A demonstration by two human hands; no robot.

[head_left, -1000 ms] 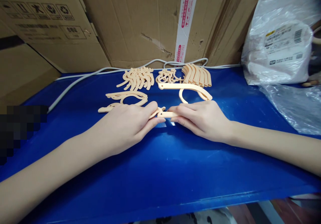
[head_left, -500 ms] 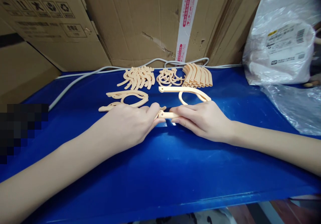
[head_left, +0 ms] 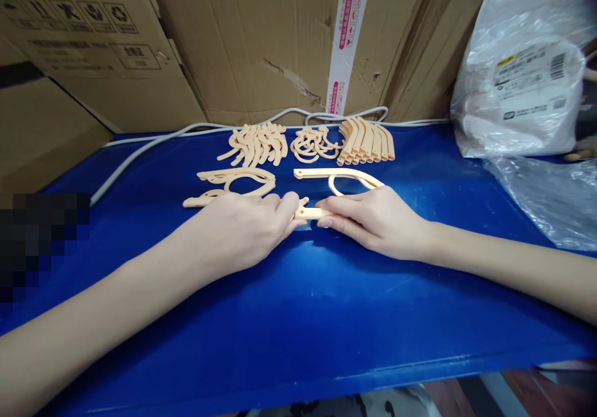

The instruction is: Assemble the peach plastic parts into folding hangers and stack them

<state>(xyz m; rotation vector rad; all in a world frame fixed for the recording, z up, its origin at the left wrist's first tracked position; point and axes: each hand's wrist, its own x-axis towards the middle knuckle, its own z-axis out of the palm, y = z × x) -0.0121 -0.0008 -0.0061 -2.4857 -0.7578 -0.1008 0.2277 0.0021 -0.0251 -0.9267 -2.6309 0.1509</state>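
Observation:
My left hand (head_left: 242,227) and my right hand (head_left: 375,221) meet at the middle of the blue table (head_left: 298,305), both pinched on a small peach plastic piece (head_left: 308,211) that lies between their fingertips. A curved peach arm (head_left: 340,175) runs from under my right hand toward the back. Behind my left hand lies an assembled peach piece (head_left: 233,183) with a loop.
At the back edge sit three groups of peach parts: wavy strips (head_left: 255,144), hooks (head_left: 313,144) and curved bars (head_left: 368,140). A white cable (head_left: 153,146) runs along the back. Cardboard boxes (head_left: 261,37) stand behind. A plastic bag (head_left: 517,81) sits at the right.
My hands stay pinched on the same piece. The curved arm under my right hand has shifted slightly nearer and left. My left fingers have curled in a little.

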